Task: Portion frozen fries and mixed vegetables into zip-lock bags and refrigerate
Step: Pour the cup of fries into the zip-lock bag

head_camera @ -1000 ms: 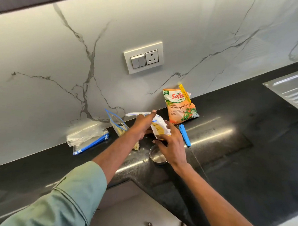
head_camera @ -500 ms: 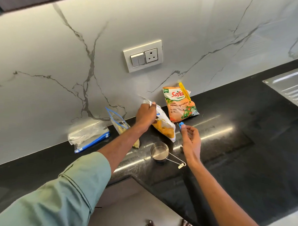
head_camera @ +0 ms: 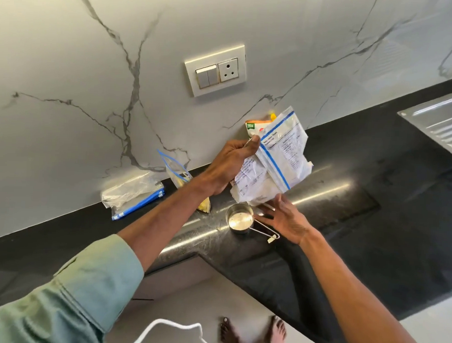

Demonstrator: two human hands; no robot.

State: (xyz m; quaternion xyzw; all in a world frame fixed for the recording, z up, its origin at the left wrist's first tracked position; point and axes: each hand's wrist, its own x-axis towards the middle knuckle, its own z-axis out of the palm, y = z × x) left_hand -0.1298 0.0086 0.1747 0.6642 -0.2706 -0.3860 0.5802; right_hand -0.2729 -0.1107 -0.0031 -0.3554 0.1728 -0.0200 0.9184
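My left hand (head_camera: 231, 162) grips the white fries packet (head_camera: 277, 158) by its upper edge and holds it above the black counter (head_camera: 372, 229). Its printed back with a blue stripe faces me. My right hand (head_camera: 286, 219) is spread open just under the packet's lower end, over the handle of a steel measuring cup (head_camera: 239, 221). The orange mixed-vegetables pack (head_camera: 254, 124) leans on the wall, mostly hidden behind the packet. A zip-lock bag (head_camera: 179, 175) holding some fries stands behind my left forearm.
A stack of unused zip-lock bags (head_camera: 132, 193) lies at the wall to the left. A switch and socket plate (head_camera: 215, 69) is on the marble wall. A steel drainboard (head_camera: 439, 121) is at the far right. My bare feet show on the floor below the counter edge.
My left hand has lifted the fries packet higher and turned it so its printed back shows. My right hand has left the blue clip and moved under the packet; the clip is out of sight.
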